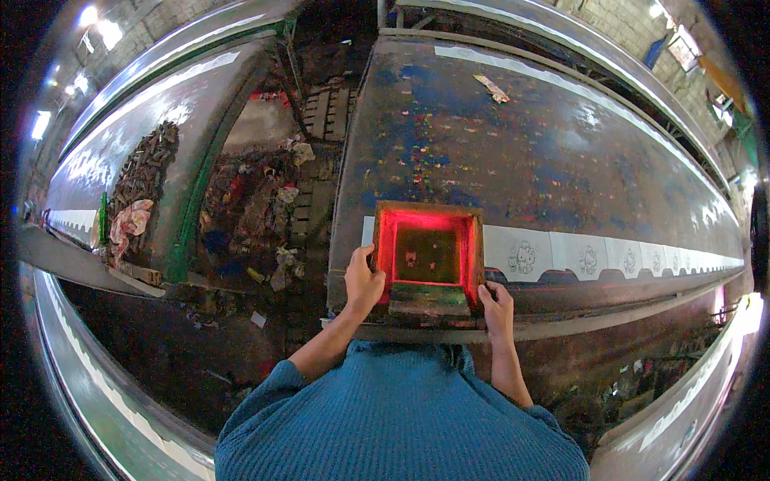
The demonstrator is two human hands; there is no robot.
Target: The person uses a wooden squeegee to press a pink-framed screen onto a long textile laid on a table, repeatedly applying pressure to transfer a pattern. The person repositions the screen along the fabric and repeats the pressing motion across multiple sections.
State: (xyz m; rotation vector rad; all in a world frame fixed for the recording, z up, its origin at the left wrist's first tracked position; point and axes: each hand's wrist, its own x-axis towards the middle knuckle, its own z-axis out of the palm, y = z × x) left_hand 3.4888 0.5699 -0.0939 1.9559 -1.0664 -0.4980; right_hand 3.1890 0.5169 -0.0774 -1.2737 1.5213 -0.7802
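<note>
My left hand (365,284) grips the left side of a square wooden screen frame (429,208) on the printing table, and my right hand (496,307) holds its right side near the lower corner. Bright red coats or lights the frame's inner walls around a dark olive mesh (429,252) bearing small pale marks. A dark flat bar (427,298) lies across the frame's near end. To the right runs a row of white cut pieces (521,248) with cartoon outline drawings; another white piece shows just left of the frame, partly covered by it.
The long table (513,136) is spattered with blue and coloured paint and carries a scrap (491,88). Across a littered gap (249,208) at left stands another long table (204,88) with a dark heap (144,160), a pink cloth (131,224) and a green bottle (103,216).
</note>
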